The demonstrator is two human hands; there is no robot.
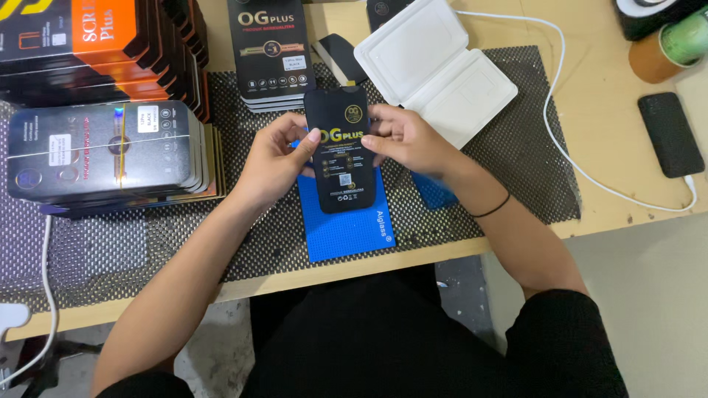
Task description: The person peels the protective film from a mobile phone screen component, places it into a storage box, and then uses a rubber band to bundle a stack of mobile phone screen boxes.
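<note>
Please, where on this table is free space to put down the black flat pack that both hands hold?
The left hand and right hand hold the black flat pack over the blue rectangular mat.

Free: black mesh liner between open white plastic tray and white cable; also mesh under the banded pack stack.

Crowded: the back left, with stacked boxes.

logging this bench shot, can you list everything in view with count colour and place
black packet: 1, black with gold print, held over the blue mat
blue mat: 1, blue, table middle
mesh liner: 1, dark, covering the table
black packet stack: 1 stack, black, behind the held packet
banded packet bundle: 1, dark and glossy, left
orange-black box stack: 1 stack, far left top
white tray: 1, white, open, upper middle
white cable: 1, right
black phone: 1, right edge
wristband: 1, black, right wrist
left hand: 1, on the packet's left edge
right hand: 1, on its right edge
</note>
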